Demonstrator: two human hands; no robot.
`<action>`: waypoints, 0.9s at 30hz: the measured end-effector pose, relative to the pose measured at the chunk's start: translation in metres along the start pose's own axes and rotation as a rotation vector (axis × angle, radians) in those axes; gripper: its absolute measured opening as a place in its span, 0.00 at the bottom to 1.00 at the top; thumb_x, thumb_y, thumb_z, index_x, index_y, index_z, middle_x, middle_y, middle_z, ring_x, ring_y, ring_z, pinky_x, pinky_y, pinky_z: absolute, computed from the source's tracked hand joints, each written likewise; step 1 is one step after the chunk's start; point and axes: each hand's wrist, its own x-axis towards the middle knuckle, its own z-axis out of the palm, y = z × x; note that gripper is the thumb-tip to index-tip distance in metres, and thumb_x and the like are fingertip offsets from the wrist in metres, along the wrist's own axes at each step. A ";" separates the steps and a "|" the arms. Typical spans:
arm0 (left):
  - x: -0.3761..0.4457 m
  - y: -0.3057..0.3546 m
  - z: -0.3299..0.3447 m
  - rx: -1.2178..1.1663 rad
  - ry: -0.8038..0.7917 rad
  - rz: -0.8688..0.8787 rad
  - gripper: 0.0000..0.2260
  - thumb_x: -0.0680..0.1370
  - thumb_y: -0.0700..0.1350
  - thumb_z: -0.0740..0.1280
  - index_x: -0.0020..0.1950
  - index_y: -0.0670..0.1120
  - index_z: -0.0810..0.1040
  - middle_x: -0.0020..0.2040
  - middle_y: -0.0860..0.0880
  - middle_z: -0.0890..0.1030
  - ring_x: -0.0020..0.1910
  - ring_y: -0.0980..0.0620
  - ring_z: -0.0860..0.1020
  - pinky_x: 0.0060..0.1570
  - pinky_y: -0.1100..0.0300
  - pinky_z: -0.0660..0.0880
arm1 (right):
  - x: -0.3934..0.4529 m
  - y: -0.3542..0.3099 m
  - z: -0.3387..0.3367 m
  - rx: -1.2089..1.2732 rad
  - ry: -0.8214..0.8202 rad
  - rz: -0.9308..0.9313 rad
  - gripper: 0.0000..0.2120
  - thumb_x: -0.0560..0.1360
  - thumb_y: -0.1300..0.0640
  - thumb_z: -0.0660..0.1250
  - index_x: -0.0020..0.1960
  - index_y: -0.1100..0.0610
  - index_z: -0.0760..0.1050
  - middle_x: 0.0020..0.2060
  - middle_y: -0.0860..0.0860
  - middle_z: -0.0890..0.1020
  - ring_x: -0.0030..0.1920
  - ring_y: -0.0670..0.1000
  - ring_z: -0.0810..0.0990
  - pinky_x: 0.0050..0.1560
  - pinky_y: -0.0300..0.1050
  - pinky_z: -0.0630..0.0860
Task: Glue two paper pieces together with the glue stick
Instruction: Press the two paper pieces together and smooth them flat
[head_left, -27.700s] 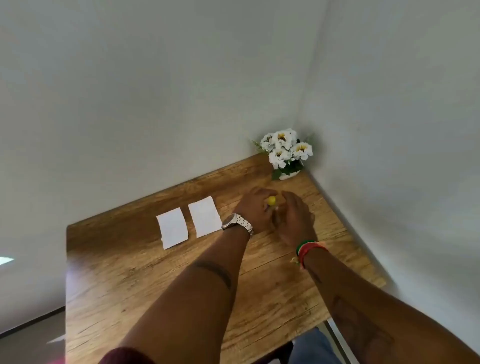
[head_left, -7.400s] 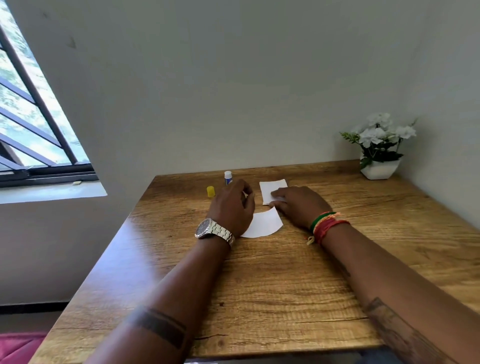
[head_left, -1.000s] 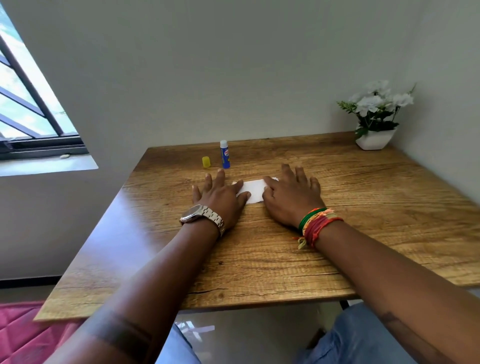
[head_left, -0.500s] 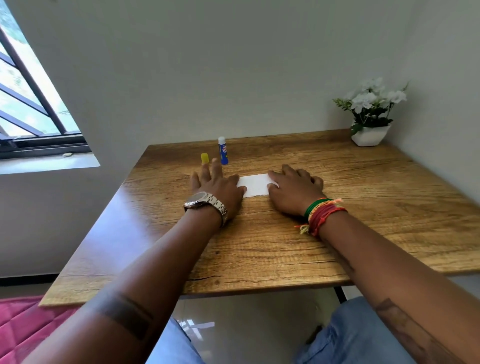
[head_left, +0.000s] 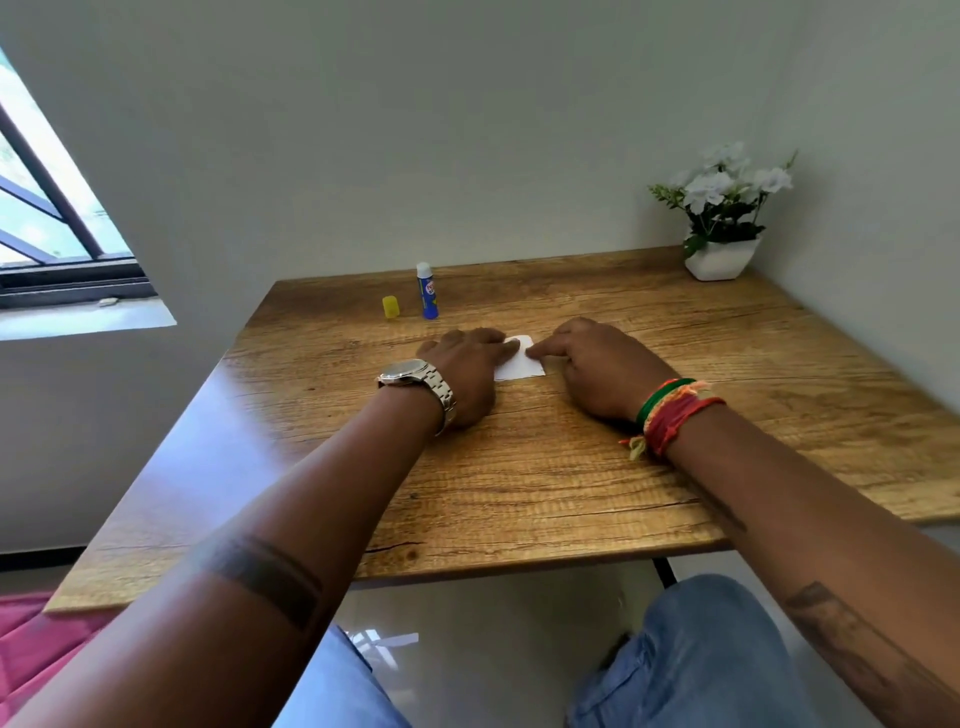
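Observation:
White paper (head_left: 522, 367) lies flat on the wooden table (head_left: 545, 478), stacked so that only one piece shows between my hands. My left hand (head_left: 467, 366) rests palm down with its fingertips on the paper's left edge. My right hand (head_left: 597, 364) lies to the right, its index finger pressing on the paper's right side. The blue glue stick (head_left: 427, 291) stands upright and uncapped behind my left hand. Its yellow cap (head_left: 390, 306) stands just left of it. Neither hand touches the glue stick.
A white pot of white flowers (head_left: 722, 228) stands in the table's far right corner against the wall. A window (head_left: 47, 218) is at the left. My knees in jeans (head_left: 691, 654) show below the table's front edge.
Both hands have slid inward over the paper, covering more of it; my fingers have drawn closer together. The glue stick and cap have not moved.

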 end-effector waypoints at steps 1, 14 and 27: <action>0.000 0.001 0.000 -0.004 -0.011 -0.002 0.33 0.76 0.47 0.63 0.80 0.60 0.57 0.80 0.55 0.60 0.76 0.42 0.62 0.70 0.39 0.61 | -0.005 0.002 0.000 0.008 -0.001 -0.022 0.23 0.81 0.60 0.58 0.72 0.43 0.75 0.70 0.51 0.74 0.67 0.55 0.73 0.67 0.55 0.73; -0.006 0.004 -0.006 -0.081 -0.030 -0.030 0.32 0.78 0.43 0.62 0.80 0.61 0.57 0.81 0.57 0.58 0.77 0.42 0.59 0.72 0.40 0.59 | -0.010 -0.005 -0.017 0.102 0.071 0.011 0.17 0.79 0.59 0.60 0.58 0.48 0.84 0.60 0.52 0.80 0.53 0.50 0.76 0.52 0.44 0.70; -0.034 -0.030 0.003 -0.260 0.166 -0.260 0.19 0.82 0.55 0.59 0.73 0.56 0.73 0.76 0.46 0.69 0.73 0.43 0.68 0.70 0.47 0.67 | 0.030 -0.029 0.009 -0.124 0.068 0.030 0.12 0.81 0.43 0.61 0.59 0.46 0.77 0.61 0.50 0.78 0.62 0.57 0.75 0.59 0.60 0.75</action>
